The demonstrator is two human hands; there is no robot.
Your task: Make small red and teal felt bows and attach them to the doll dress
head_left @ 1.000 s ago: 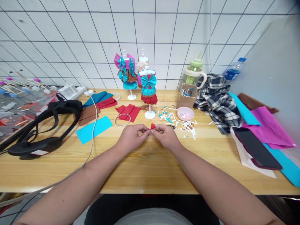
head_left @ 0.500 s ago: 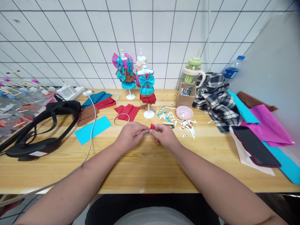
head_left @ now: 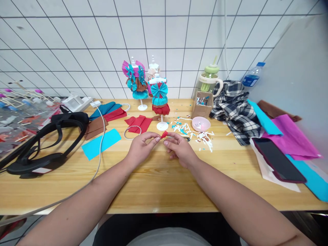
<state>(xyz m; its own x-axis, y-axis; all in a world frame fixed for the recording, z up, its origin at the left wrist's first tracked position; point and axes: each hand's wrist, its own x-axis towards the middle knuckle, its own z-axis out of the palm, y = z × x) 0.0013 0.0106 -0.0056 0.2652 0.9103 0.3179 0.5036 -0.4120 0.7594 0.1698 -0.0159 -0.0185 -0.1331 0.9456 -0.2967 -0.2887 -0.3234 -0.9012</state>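
A small piece of red paper (head_left: 164,135) is between my two hands above the middle of the table. My left hand (head_left: 143,146) pinches its left end between thumb and fingertips. My right hand (head_left: 179,147) is at the paper's right side, its index fingertip against the paper and its thumb a little apart below. Just behind stands a small white dress form (head_left: 159,92) in red and turquoise crepe paper. Folded red paper (head_left: 143,123) and a thin ring (head_left: 124,133) lie beyond my left hand. Black-handled scissors (head_left: 188,139) show partly behind my right hand.
White and blue scraps (head_left: 205,138) surround a pink bowl (head_left: 201,124). A cardboard box (head_left: 202,108), bottle (head_left: 210,80) and checked cloth (head_left: 235,106) stand behind. A phone (head_left: 279,159) lies right; a black headset (head_left: 48,159), cable (head_left: 98,160) and blue sheet (head_left: 101,143) lie left.
More of the red paper shows between my fingers. My right thumb has come away from my left fingertips. The view has tilted slightly upward.
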